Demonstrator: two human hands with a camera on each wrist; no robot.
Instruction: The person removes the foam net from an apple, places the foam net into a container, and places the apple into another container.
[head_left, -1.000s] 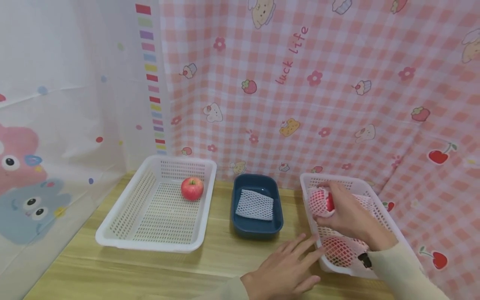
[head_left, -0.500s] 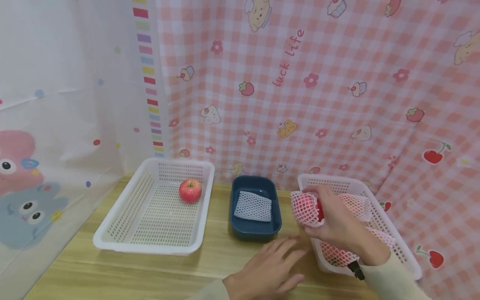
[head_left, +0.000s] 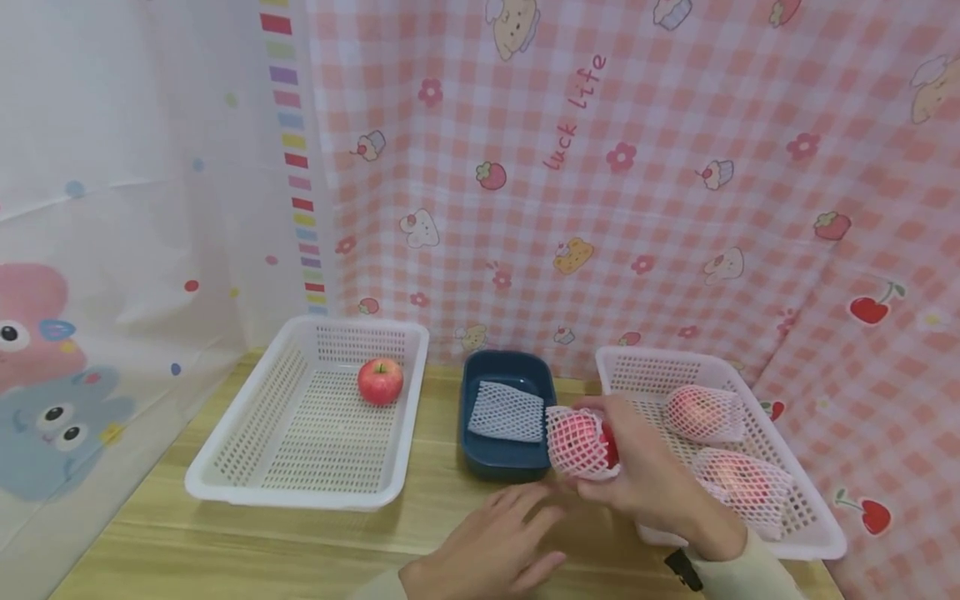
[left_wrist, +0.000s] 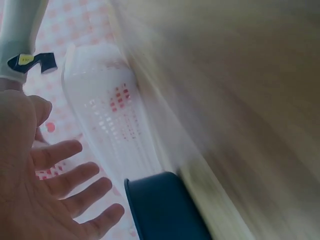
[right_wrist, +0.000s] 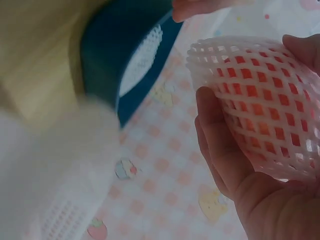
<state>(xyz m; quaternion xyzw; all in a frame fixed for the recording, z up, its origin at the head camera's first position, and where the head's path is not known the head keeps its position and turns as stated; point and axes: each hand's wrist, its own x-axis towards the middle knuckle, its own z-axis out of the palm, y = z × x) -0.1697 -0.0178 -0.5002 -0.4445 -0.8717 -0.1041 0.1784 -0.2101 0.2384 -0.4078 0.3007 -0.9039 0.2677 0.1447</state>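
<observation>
Evidently, the right hand (head_left: 647, 477) had curled its fingers and thumb round a red apple in a white foam net (head_left: 576, 446), with a patch of bare skin showing next to the palm. That apple was off the table (head_left: 292, 550), just beside the right edge of the dark blue tub (head_left: 502, 468) — whether it touched the rim, I could not tell. An unfilled foam net (head_left: 507, 412) lay flat in the tub. Nearer the camera, the left hand (head_left: 487, 543) held nothing; its fingers were relaxed and slightly spread, in front of the tub.

To the right, two more netted apples (head_left: 744, 485) lay in a white basket (head_left: 652, 371), one farther back than the other. On the far left, a bare red apple (head_left: 380, 382) sat near the right wall of another white basket (head_left: 315, 442) — well apart from both hands.
</observation>
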